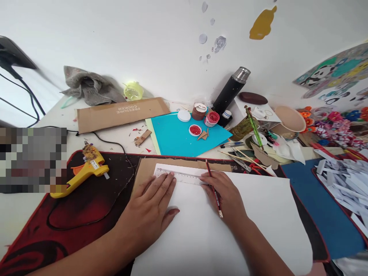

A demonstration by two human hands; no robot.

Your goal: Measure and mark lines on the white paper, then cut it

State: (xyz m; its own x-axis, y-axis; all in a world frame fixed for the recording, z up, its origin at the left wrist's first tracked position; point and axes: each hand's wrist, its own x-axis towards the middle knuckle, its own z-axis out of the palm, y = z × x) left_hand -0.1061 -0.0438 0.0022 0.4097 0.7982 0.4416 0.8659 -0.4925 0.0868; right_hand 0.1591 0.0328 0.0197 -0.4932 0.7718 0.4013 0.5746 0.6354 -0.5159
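Observation:
A large white sheet of paper (198, 222) lies over brown cardboard (140, 171) on the dark mat. Along the sheet's far edge runs a clear plastic ruler (185, 178). My left hand (153, 207) rests flat across the ruler's left part, fingers stretched and thumb out to the side. At the ruler's right end, my right hand (225, 195) holds a dark red and black pencil (214, 191) between its fingers, the tip pointing away from me. Fingertips of that hand touch the ruler's end. Whether the pencil tip meets the paper is hard to make out.
A yellow glue gun (83, 174) with its cord lies left on the red and black mat (86, 214). Behind are a blue sheet (178, 138), red paint pots (212, 119), a black flask (231, 90) and a cardboard strip (123, 113). Scissors (244, 165) and paper strips (345, 184) lie right.

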